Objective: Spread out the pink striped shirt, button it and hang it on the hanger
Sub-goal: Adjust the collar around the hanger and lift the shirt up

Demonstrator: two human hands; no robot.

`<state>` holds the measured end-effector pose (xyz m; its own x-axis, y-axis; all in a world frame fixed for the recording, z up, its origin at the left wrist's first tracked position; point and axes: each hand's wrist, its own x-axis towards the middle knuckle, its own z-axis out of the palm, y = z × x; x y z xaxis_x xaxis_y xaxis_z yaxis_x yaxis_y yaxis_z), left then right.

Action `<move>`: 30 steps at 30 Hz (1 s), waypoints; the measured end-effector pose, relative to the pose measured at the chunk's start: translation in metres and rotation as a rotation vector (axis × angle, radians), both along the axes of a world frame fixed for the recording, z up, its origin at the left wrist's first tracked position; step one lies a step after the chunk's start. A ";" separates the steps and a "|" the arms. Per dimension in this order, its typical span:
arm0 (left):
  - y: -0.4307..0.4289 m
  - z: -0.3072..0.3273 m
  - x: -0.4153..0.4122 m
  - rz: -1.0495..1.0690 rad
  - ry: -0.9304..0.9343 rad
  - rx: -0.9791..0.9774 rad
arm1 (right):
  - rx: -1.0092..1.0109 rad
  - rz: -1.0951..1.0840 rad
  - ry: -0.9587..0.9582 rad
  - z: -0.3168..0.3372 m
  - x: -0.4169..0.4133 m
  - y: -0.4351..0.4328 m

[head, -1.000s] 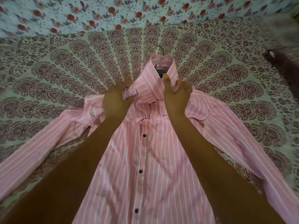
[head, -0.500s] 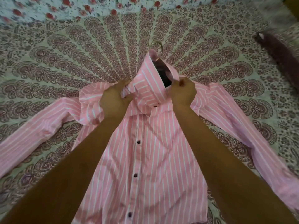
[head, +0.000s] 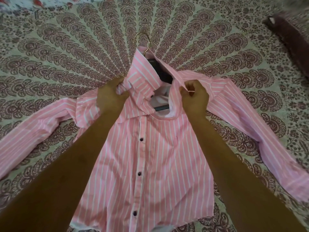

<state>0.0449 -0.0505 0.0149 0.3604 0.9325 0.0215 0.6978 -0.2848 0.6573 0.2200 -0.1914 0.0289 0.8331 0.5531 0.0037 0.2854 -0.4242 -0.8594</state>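
Collar point(head: 142, 76) now pulled wider, hanger point(head: 159, 69) exposed; both hands' fingers point(head: 187, 91) pinching collar; patterned bedsheet point(head: 66, 47) beneath

Shirt point(head: 157, 161): thin woven cloth, matt, creased, with glossy dark buttons point(head: 141, 139). Hanger point(head: 160, 71): dark matt body, polished brass-toned metal hook point(head: 145, 41). Bedspread point(head: 66, 52): printed matt cloth.

Between the two hands, left hand point(head: 109, 96) and right hand point(head: 194, 96), the shirt point(head: 150, 156) collar gapes open, with the dark hanger point(head: 160, 71) lying across that gap. Sleeves sprawl outward from both hands, covering the bed point(head: 50, 47) there. Beyond the hands, past the hanger's hook, the bedspread lies bare. A dark pillow point(head: 291, 36) sits well off, far right.
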 end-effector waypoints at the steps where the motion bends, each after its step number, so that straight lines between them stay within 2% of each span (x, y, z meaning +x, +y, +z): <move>1: 0.000 -0.001 -0.001 -0.003 -0.006 -0.004 | 0.011 -0.037 0.029 -0.005 0.000 -0.003; 5: 0.002 -0.007 -0.003 -0.019 -0.007 -0.001 | 0.246 -0.065 0.356 -0.007 -0.003 -0.002; 8: 0.001 -0.006 -0.004 -0.022 -0.046 0.013 | 0.296 0.009 0.416 0.004 -0.005 0.003; 16: 0.002 -0.004 -0.015 -0.133 -0.114 -0.019 | 0.271 -0.011 0.385 0.010 0.013 0.010; 20: 0.002 -0.007 -0.018 -0.155 -0.154 -0.054 | 0.167 0.090 0.403 0.018 0.018 0.020; 23: 0.003 -0.007 -0.018 -0.147 -0.182 -0.064 | 0.222 0.115 0.459 0.018 0.017 0.024; 30: 0.007 -0.008 -0.024 -0.196 -0.165 -0.032 | 0.260 0.335 0.255 0.015 0.015 0.008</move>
